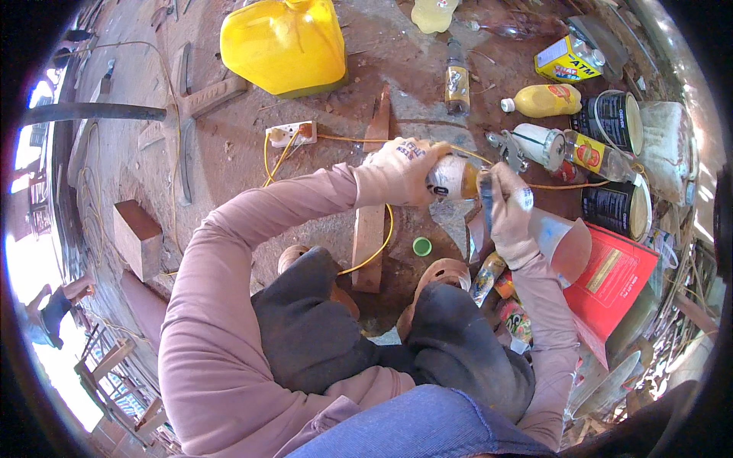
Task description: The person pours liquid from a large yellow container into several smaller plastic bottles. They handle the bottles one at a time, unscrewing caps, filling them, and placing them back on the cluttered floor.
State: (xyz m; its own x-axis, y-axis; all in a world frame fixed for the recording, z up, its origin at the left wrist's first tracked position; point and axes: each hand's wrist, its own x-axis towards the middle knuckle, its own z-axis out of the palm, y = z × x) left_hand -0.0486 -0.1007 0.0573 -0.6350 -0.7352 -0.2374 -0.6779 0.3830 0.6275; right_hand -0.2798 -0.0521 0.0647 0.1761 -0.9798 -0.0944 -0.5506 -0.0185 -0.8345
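My left hand [405,169], in a pale work glove with dark print, wraps round a bottle [450,179] with a white label. The bottle lies tilted on its side, its amber end pointing toward my right hand. My right hand [510,214], gloved too, is closed close to that end. A slim grey-blue thing [487,192] shows at its fingers, too small to name. On the ground between my feet and the bottle lies a green cap [421,246]. Just beyond my right hand rests a spray gun [534,145] with a whitish cup.
A yellow jerrycan [286,49] stands ahead, with a white power strip [291,134] and yellow cords nearer. A wooden plank [369,244] lies between my feet. At right are a yellow bottle [544,101], black paint buckets [607,210] and a red sheet [611,282].
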